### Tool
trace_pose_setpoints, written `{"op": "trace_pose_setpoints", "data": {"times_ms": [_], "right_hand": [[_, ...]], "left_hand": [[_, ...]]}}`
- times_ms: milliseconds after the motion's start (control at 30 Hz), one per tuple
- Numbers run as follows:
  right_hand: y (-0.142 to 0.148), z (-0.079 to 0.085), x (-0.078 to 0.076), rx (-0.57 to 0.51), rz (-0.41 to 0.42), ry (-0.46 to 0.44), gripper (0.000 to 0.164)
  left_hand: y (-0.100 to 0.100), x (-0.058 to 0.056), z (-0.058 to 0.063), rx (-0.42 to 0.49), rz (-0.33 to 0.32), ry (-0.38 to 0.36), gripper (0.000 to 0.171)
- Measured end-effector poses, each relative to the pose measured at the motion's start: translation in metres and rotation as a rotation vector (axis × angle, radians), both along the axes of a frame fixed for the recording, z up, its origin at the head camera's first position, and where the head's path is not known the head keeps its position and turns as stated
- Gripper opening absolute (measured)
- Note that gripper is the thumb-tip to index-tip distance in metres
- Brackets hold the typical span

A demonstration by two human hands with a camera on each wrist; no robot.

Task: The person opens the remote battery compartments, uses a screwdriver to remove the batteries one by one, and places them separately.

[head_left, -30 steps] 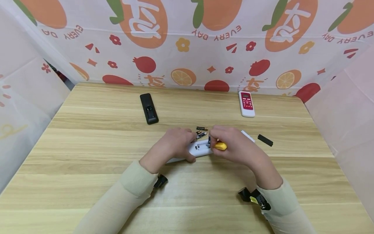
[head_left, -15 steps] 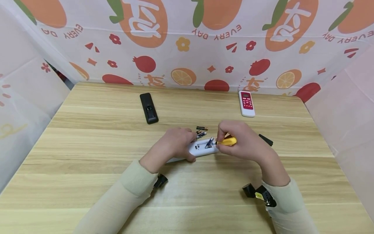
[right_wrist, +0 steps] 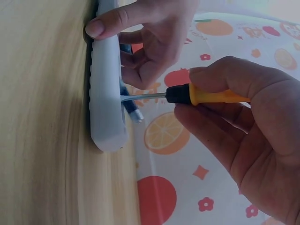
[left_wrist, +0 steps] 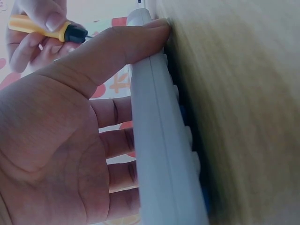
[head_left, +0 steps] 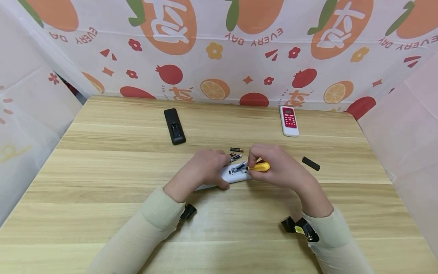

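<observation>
My left hand (head_left: 210, 167) grips a white remote control (head_left: 232, 178) across its width, thumb along the near edge and fingers on the far edge. The remote lies back up, its battery compartment exposed. A battery (head_left: 239, 166) leans at a slant out of that compartment. My right hand (head_left: 278, 167) pinches the yellow handle of a screwdriver (head_left: 261, 166) between thumb and fingers. In the right wrist view the screwdriver's metal shaft (right_wrist: 145, 97) reaches to the compartment, beside the tilted battery (right_wrist: 134, 112). The left wrist view shows my thumb (left_wrist: 140, 42) pressed against the remote's side.
Loose batteries (head_left: 236, 150) lie just behind the white remote. A black remote (head_left: 175, 127) with an open compartment is at back left. A white remote with a red face (head_left: 289, 121) stands off at back right. A black battery cover (head_left: 311, 163) lies right of my right hand.
My right hand drew the screwdriver to the right, then brought it back left. The battery went from steeply raised to a lower slant, farther left over the compartment. My left hand stayed put.
</observation>
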State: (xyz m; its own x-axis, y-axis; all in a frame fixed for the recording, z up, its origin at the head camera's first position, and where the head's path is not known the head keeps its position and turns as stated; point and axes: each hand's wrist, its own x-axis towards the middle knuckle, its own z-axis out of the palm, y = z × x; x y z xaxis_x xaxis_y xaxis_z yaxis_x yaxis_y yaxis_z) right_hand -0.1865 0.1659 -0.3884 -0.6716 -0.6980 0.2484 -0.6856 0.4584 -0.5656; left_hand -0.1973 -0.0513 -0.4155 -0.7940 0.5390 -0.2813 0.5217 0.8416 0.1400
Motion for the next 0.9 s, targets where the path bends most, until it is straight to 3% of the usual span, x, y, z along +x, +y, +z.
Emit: {"op": "trace_pose_setpoints", "data": {"times_ms": [633, 900], "right_hand": [[0.0006, 0.0011, -0.0012, -0.003, -0.015, 0.014, 0.025], [0.0089, 0.0069, -0.0035, -0.054, -0.077, -0.062, 0.025]], "left_hand": [[0.0023, -0.0011, 0.0017, -0.017, 0.011, -0.016, 0.064], [-0.0024, -0.0012, 0.0040, -0.031, -0.033, -0.021, 0.070]]}}
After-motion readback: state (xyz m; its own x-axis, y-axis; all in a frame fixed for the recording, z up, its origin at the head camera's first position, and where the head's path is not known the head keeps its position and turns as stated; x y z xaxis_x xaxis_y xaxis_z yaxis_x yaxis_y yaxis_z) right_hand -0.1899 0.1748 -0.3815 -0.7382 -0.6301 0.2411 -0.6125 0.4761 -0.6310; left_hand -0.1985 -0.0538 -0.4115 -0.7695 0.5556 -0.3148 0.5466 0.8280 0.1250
